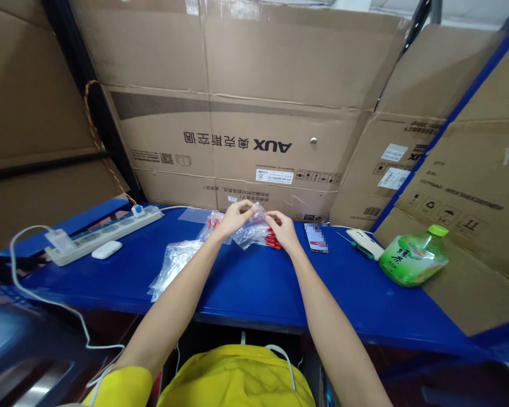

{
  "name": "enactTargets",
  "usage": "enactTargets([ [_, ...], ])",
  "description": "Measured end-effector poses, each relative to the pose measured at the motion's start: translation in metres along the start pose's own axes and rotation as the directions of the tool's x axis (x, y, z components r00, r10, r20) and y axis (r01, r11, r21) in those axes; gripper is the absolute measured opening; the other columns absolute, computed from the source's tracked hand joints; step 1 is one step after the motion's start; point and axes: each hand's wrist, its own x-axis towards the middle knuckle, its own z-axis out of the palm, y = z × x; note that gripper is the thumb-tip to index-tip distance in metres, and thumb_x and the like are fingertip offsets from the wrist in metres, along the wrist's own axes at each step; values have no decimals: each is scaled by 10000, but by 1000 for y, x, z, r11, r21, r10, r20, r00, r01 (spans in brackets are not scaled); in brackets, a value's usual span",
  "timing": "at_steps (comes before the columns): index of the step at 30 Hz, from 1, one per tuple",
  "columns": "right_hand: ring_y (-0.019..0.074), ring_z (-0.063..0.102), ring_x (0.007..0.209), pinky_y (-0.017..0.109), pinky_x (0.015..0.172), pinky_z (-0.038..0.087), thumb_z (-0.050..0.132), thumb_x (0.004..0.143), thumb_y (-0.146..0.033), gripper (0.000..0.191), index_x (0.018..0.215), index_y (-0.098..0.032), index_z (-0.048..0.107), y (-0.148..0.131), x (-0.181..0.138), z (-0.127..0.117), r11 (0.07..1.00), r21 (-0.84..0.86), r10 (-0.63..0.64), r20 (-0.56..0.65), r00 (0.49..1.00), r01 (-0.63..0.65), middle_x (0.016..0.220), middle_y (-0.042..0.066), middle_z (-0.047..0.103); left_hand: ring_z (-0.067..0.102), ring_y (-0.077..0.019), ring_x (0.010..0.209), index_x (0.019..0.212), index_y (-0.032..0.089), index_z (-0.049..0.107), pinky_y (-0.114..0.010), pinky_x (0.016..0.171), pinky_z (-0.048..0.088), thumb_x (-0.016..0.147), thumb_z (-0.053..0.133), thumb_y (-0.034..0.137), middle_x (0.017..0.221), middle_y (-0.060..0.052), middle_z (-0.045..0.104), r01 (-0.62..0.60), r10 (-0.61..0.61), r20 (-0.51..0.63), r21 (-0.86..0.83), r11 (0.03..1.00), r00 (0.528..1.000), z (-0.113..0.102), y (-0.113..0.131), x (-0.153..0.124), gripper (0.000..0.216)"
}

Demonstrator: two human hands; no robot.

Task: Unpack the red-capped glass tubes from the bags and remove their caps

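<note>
Both my hands meet over the far middle of a blue shelf (254, 288). My left hand (236, 217) pinches the top of a small clear plastic bag (254, 226). My right hand (282, 227) grips the same bag from the right side, fingers closed. Small red pieces (273, 243) lie in or under the bag by my right hand. A heap of more clear bags (173, 265) lies on the shelf to the left of my left forearm.
A white power strip (106, 232) with a plugged adapter and a white oval item (106, 249) lie at the left. A phone (316, 237), a screwdriver (358, 249) and a green bottle (413, 257) lie at the right. Cardboard boxes (246, 141) wall the back.
</note>
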Motion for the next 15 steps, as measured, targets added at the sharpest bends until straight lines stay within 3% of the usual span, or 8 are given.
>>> enactTargets([
  [7,239,684,999,351,902,519,774,785,-533,412,1053,-222,753,-5,-2,4,964,246,81,73,994,-97,1074,63,772,585,-119,664,943,161,668,-252,673,454,935,649,480,798,-20,672,-29,30,174,-7,1000,984,2,3,-3,320],
  [12,199,644,809,314,766,497,830,706,-547,398,883,-200,746,-13,-5,1,947,272,150,105,983,-173,841,28,745,592,-113,625,957,164,658,-263,672,482,946,625,494,841,-24,698,-35,29,252,22,999,967,4,5,-5,332],
  [15,167,588,711,290,694,466,863,652,-549,409,789,-199,702,-15,-6,2,940,283,169,98,981,-190,723,1,686,590,-119,613,935,169,675,-255,631,468,960,586,521,830,-21,700,-64,39,201,117,991,979,6,4,-5,364],
])
